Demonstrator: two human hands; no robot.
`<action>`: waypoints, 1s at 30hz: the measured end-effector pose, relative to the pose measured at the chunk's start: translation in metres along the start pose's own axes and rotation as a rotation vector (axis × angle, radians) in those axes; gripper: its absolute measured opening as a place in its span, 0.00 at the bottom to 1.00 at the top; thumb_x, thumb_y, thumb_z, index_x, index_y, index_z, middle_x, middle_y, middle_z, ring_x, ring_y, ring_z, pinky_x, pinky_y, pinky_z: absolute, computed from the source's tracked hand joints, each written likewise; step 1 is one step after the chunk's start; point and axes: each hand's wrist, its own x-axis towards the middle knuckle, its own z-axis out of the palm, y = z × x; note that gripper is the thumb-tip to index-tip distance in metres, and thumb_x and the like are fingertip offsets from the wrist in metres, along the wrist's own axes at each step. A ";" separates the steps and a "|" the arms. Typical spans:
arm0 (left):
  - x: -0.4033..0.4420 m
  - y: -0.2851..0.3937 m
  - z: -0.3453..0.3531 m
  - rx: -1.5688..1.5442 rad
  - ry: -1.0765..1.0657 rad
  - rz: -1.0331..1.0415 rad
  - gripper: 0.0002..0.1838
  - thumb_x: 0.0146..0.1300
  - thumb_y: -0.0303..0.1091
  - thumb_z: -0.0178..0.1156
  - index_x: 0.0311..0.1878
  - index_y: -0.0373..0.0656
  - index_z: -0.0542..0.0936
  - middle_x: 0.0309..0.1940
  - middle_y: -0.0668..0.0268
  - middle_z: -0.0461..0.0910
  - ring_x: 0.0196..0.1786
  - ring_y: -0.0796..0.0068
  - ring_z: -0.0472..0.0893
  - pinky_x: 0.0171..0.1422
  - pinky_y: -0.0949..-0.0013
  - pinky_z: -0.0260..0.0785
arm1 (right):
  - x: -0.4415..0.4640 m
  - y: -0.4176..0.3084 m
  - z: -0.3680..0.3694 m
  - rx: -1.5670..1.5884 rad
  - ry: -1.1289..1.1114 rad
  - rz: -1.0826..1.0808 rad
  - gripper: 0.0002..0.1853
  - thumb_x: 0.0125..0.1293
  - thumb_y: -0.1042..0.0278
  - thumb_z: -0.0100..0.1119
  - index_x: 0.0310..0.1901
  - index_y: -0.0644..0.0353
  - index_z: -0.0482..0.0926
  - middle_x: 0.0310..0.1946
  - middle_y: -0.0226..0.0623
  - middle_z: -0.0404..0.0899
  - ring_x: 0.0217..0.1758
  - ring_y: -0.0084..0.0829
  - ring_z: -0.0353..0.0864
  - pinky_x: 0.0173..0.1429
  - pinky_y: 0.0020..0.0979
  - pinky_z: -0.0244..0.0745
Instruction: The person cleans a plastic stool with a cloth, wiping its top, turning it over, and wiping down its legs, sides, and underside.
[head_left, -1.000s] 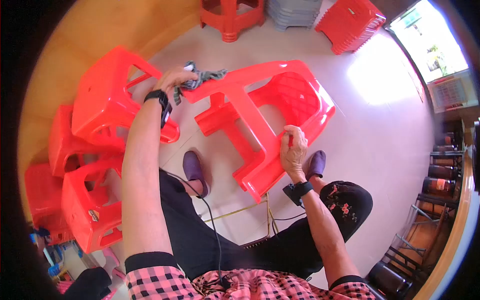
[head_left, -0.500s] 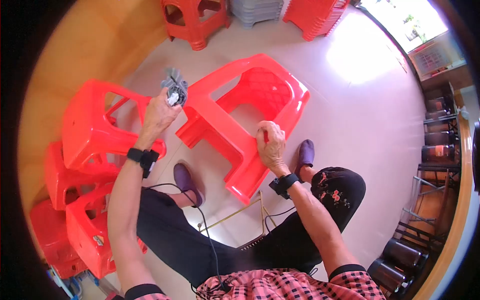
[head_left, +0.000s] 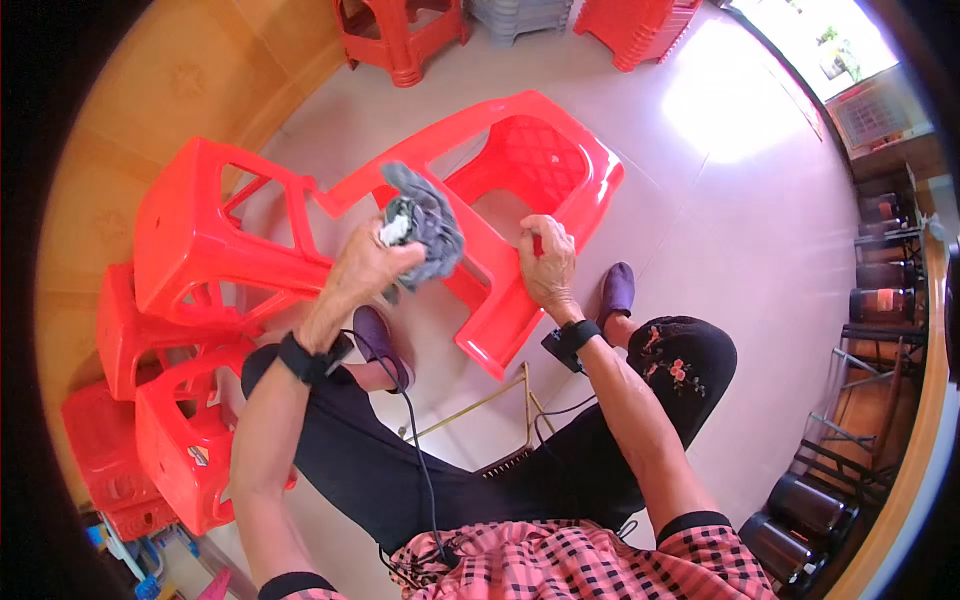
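A red plastic stool (head_left: 590, 165) lies tipped on the floor between my feet, its legs and open sides showing. My right hand (head_left: 547, 265) is closed around the stool's near edge. My left hand (head_left: 375, 262) grips a crumpled grey cloth (head_left: 430, 225) with a white patch, over the stool's left part. The cloth hides some of the stool's frame behind it; whether it touches the plastic I cannot tell.
Several red stools (head_left: 170, 240) are piled along the wall at left. More red stools (head_left: 400, 40) and grey stools (head_left: 520, 18) stand at the back. Large dark jars (head_left: 810, 505) line the right side. A thin metal frame (head_left: 527, 410) is below my lap.
My left hand has moved right and nearer to me with the cloth, which now spreads wider in front of the stool. My right hand keeps its hold on the stool.
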 end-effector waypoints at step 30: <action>-0.024 -0.029 0.126 0.877 -0.326 0.803 0.20 0.38 0.33 0.66 0.37 0.39 0.74 0.39 0.54 0.72 0.51 0.51 0.70 0.58 0.49 0.63 | -0.002 0.011 0.002 0.063 0.039 0.009 0.04 0.58 0.71 0.56 0.35 0.55 0.76 0.34 0.33 0.80 0.41 0.35 0.79 0.44 0.36 0.68</action>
